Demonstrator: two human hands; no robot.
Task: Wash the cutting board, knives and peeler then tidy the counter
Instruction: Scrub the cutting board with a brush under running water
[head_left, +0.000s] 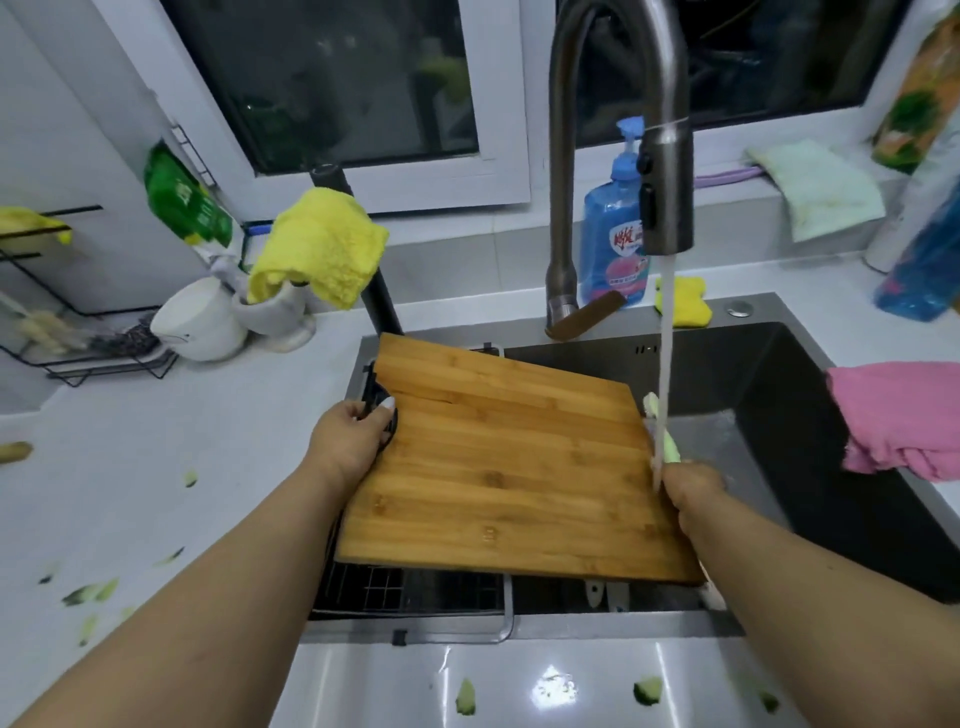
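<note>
A yellow cloth (319, 244) is hanging beside a white jug (200, 322), a blue soap bottle (613, 244) is standing behind the faucet (613, 104), and a pink cloth (898, 415) is draping over the sink's right edge.

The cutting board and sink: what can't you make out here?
Head view only:
- Right hand: its fingers sit behind the cutting board, so the grip is hidden.
- Sink floor under the board: covered; only pale bits show.
- Blue bottle label: too blurred to read.
- Left hand grips the board's black handle.

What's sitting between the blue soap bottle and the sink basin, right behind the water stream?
In the head view, a yellow sponge lies on the sink ledge between the blue soap bottle and the basin, with the water stream falling in front of it.
</note>
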